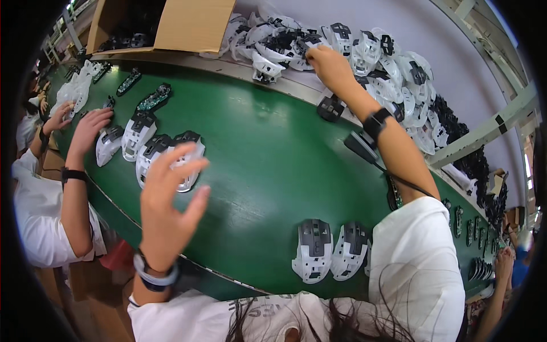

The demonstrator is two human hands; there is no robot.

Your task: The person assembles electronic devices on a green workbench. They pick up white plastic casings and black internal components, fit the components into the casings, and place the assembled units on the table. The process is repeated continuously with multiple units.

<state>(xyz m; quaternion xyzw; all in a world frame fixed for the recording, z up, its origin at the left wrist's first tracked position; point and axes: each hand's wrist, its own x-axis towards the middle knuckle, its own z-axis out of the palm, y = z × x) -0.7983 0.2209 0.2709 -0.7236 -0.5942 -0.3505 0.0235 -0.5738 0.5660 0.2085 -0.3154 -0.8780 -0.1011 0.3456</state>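
My left hand (169, 205) is raised over the left part of the green table, fingers spread, with nothing in it. Just beyond it stand white-and-grey mouse shells (152, 149), partly behind the fingers. My right arm reaches far across to the back shelf. There my right hand (331, 67) has its fingers drawn together at a heap of mouse shell parts (273, 40); what they grip, if anything, is hidden. Close to the near edge, two more mouse shells (313, 251) stand side by side, and a third is mostly covered by my right sleeve.
An open cardboard box (194, 25) rests on the shelf at the back left. Circuit boards (154, 98) lie on the green table (245, 131). A dark block (330, 108) and a cabled black device (360, 147) are below my right forearm. At left, a co-worker's hands (91, 125) are near shells.
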